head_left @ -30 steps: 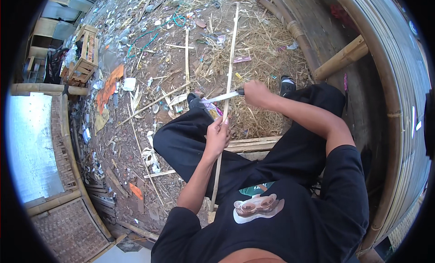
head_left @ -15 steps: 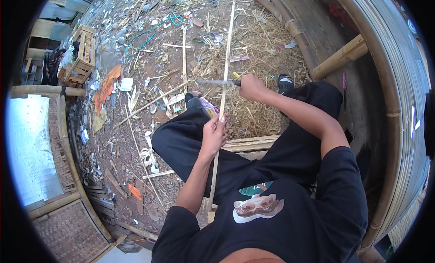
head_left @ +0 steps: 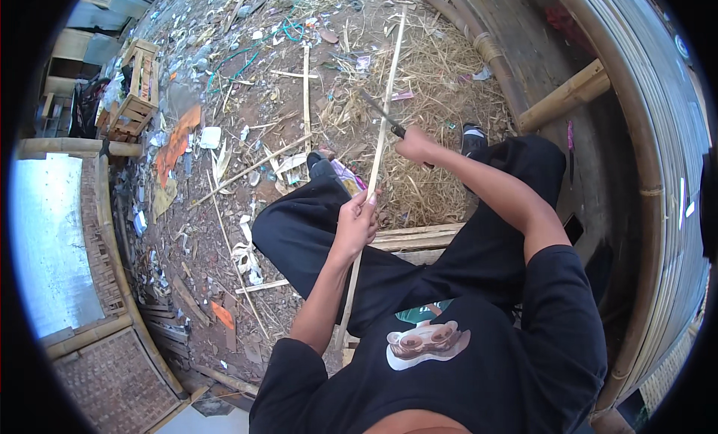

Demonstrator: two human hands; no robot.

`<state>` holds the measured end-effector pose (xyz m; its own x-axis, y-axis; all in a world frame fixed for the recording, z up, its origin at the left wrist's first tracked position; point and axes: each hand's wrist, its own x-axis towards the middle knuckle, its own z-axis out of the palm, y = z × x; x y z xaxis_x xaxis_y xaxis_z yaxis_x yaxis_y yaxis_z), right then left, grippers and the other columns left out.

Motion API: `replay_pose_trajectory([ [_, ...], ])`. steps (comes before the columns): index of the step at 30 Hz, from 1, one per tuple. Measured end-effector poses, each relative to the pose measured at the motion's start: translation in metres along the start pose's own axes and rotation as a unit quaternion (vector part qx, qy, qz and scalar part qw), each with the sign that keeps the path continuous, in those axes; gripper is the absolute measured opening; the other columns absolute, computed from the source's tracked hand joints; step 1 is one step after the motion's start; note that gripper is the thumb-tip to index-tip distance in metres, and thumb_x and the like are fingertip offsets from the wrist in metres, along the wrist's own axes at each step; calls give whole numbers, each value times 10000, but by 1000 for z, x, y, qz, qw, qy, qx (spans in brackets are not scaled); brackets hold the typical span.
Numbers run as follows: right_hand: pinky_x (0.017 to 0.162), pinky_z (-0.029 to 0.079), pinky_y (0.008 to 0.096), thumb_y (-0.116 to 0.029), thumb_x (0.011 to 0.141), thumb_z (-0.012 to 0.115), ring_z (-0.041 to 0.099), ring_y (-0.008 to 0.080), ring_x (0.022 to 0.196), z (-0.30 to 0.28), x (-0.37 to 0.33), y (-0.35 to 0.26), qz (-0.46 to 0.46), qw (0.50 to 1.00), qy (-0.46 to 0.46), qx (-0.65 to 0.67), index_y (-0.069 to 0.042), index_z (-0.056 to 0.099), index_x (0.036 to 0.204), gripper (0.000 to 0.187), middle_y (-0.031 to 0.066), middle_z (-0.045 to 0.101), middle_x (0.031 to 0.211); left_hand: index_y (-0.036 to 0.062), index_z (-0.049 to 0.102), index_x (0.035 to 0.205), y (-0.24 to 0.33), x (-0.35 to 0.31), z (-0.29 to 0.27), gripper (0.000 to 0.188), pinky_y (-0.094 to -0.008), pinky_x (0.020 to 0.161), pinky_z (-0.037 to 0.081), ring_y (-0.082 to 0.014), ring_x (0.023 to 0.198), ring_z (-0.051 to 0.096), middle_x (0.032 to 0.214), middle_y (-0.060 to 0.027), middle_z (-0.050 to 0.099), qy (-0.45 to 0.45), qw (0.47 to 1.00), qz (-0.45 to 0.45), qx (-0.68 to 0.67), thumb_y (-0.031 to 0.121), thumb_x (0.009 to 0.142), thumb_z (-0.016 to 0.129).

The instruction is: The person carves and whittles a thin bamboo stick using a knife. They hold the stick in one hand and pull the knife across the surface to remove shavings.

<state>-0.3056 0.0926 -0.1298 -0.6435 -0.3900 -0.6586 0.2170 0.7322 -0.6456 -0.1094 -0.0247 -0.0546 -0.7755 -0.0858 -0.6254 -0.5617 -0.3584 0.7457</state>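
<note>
A long, pale bamboo strip [head_left: 388,108] slants from beside my left thigh out over the littered ground. My left hand [head_left: 356,223] is closed around it at about knee level, thumb lying along the strip. In my right hand [head_left: 417,146] is a knife [head_left: 384,114] with a dark handle and a narrow grey blade. Its blade crosses the strip well beyond my left hand, tip pointing up and to the left. Whether the edge touches the strip I cannot tell.
Shavings and straw [head_left: 422,181] cover the ground between my feet. Several thin strips lie at left, near an orange scrap [head_left: 176,144]. A wooden crate [head_left: 140,80] stands at far left. Bamboo poles [head_left: 566,96] and a wall edge the right side. A split bamboo piece [head_left: 419,238] lies between my legs.
The knife's blade has turned from nearly level to pointing up and left, its motion blur gone. The strip's far end has swung to the right. My left hand stays in place.
</note>
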Motion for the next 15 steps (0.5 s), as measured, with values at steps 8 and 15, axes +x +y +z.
replay_pose_trajectory([
  [8,631,540,402,-98,760,563,655,357,771,-52,32,22,-219,882,163,-384,30,626,796,146,223,641,831,27,511,1136,-13,-5,22,226,-196,337,200,-9,372,252,547,70,306,-16,998,52,21,161,984,411],
  [15,588,505,434,-74,719,570,651,355,686,-45,58,35,49,989,-122,73,57,608,790,153,204,637,756,54,503,1156,5,9,18,229,-198,333,182,-13,369,228,531,84,255,-14,998,52,42,183,983,427],
])
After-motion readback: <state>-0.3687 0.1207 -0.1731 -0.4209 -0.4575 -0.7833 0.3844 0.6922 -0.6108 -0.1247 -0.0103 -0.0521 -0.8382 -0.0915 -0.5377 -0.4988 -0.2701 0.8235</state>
